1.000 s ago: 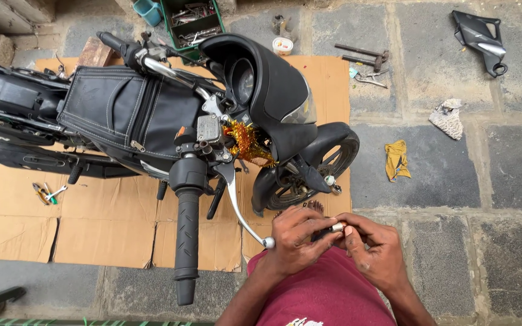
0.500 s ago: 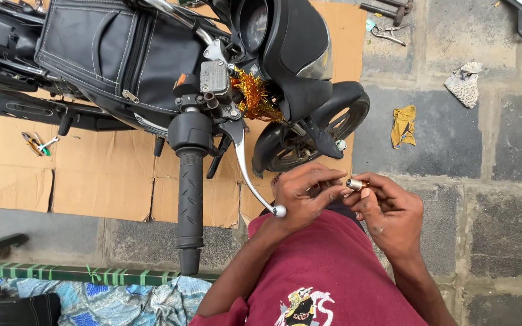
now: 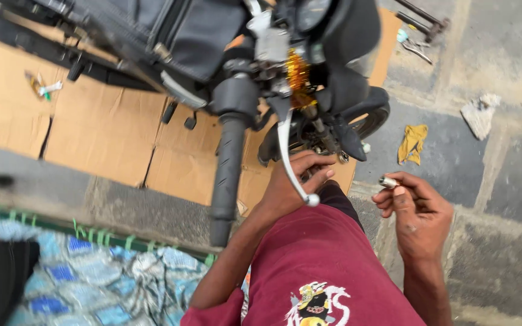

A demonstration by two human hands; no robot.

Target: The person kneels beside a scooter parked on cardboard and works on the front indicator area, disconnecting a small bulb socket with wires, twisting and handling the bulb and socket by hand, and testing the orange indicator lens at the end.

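A black motorcycle stands on flattened cardboard, seen from above. Its left handlebar grip and silver lever point toward me. My left hand reaches under the lever toward the front wheel and fork area, fingers curled near a small part there; what it touches is hidden. My right hand is off to the right over the stone floor, pinching a small silvery cylindrical part between thumb and fingers.
A yellow rag and a pale rag lie on the stone floor to the right. Metal tools lie at the top right. A small tool rests on the cardboard at left. A blue patterned cloth is at bottom left.
My hands were together at the small part; now they have separated. The left has gone toward the wheel and the right keeps the silvery part. The view has shifted closer and lower.
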